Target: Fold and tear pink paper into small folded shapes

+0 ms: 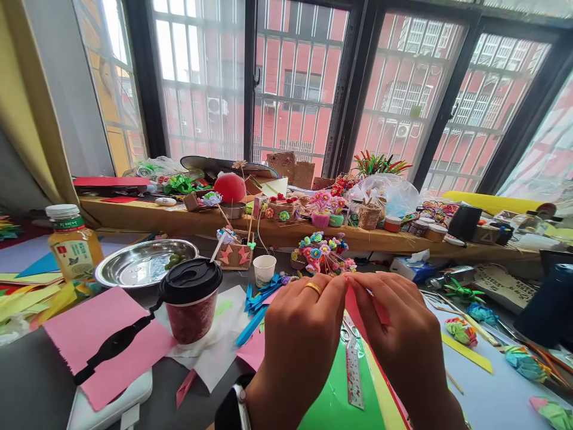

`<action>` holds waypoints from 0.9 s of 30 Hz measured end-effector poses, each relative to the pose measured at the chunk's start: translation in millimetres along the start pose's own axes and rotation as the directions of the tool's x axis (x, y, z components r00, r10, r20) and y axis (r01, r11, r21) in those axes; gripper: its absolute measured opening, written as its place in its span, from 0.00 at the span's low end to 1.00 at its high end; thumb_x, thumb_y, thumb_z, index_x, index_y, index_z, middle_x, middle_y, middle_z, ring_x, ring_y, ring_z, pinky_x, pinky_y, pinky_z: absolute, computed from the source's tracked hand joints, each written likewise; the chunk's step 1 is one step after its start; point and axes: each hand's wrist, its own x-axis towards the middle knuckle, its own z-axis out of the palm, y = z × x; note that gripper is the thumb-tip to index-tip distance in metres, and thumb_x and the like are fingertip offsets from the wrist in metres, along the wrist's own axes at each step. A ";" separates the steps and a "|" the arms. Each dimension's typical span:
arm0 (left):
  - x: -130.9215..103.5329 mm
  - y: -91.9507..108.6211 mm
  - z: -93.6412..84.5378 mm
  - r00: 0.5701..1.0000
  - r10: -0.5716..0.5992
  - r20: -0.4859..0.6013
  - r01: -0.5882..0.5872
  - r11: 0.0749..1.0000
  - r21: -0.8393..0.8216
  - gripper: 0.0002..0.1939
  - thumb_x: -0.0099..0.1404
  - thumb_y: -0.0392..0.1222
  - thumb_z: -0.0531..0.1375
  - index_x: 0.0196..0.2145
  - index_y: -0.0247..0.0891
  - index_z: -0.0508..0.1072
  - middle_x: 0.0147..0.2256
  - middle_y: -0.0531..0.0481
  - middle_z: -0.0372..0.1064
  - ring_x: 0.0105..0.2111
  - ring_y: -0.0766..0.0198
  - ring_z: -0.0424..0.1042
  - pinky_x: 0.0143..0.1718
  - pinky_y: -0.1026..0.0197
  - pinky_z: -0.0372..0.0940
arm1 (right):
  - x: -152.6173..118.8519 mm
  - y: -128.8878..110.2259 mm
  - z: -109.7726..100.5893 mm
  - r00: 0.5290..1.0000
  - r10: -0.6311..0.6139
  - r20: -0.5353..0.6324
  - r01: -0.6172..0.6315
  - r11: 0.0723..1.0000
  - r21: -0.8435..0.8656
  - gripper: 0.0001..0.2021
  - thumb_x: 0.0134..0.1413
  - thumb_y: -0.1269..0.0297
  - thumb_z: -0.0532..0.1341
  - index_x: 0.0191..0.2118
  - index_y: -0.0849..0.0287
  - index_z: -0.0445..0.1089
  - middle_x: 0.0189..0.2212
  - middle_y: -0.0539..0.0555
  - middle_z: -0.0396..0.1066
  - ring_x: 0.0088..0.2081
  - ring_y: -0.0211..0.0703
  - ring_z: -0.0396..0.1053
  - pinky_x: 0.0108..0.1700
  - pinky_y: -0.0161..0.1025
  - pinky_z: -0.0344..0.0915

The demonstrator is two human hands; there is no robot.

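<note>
Both hands are raised at the centre of the head view, fingertips meeting. My left hand (307, 328), with a ring and a watch on the wrist, has its fingers pressed together. My right hand (396, 328) is also closed, pinching red-pink paper (353, 304) that shows between the hands and behind the right fingers. Whether the left fingertips grip the same paper is hidden. Below them lie a green sheet (335, 388), a patterned ruler (354, 373) and scissors partly covered by the hands.
A lidded cup (190, 313), steel plate (129, 275), juice bottle (74, 251) and pink sheet (107, 340) stand or lie at left. Crafted flowers (322, 251) are behind the hands. At right are crumpled paper pieces (461, 331) and a dark container (548, 310).
</note>
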 end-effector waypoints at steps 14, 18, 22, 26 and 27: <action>-1.3 2.4 -0.5 0.999 0.028 -0.017 -0.029 0.999 -0.014 0.07 0.59 0.33 0.55 0.33 0.35 0.72 0.27 0.51 0.73 0.24 0.62 0.69 0.25 0.61 0.62 | -0.4 -1.9 -3.1 1.000 0.007 -0.002 -0.007 1.000 0.003 0.06 0.51 0.72 0.56 0.31 0.63 0.70 0.27 0.56 0.74 0.30 0.43 0.69 0.37 0.42 0.62; -1.4 2.4 -0.2 1.000 0.010 -0.012 -0.010 1.000 -0.011 0.07 0.58 0.33 0.55 0.34 0.36 0.73 0.27 0.52 0.73 0.24 0.62 0.69 0.24 0.61 0.62 | -0.5 -3.0 -3.4 1.000 0.019 -0.005 -0.019 1.000 0.002 0.06 0.51 0.71 0.55 0.31 0.63 0.70 0.26 0.56 0.74 0.30 0.44 0.69 0.36 0.42 0.62; -2.8 4.3 0.8 1.000 0.006 -0.017 -0.007 1.000 -0.016 0.07 0.58 0.33 0.55 0.34 0.36 0.73 0.26 0.52 0.73 0.23 0.62 0.69 0.24 0.61 0.62 | -0.6 -4.0 -2.4 1.000 0.026 0.000 -0.026 1.000 0.013 0.06 0.51 0.72 0.56 0.31 0.64 0.70 0.27 0.57 0.73 0.30 0.44 0.68 0.37 0.42 0.62; -1.6 3.6 -1.7 1.000 -0.029 -0.004 0.029 0.999 -0.038 0.07 0.58 0.33 0.55 0.32 0.37 0.73 0.26 0.52 0.73 0.24 0.62 0.70 0.24 0.61 0.62 | -0.4 -2.7 -3.5 0.998 0.053 0.018 -0.053 0.998 0.043 0.06 0.51 0.71 0.56 0.31 0.64 0.70 0.27 0.56 0.73 0.31 0.43 0.68 0.37 0.41 0.62; -0.3 1.7 -3.5 0.998 -0.048 0.029 0.049 0.997 -0.055 0.07 0.58 0.34 0.55 0.32 0.38 0.73 0.26 0.52 0.73 0.24 0.62 0.70 0.24 0.62 0.61 | -0.4 -1.6 -5.0 0.997 0.063 0.042 -0.065 0.996 0.059 0.06 0.51 0.71 0.56 0.31 0.64 0.70 0.27 0.55 0.73 0.31 0.43 0.68 0.36 0.40 0.62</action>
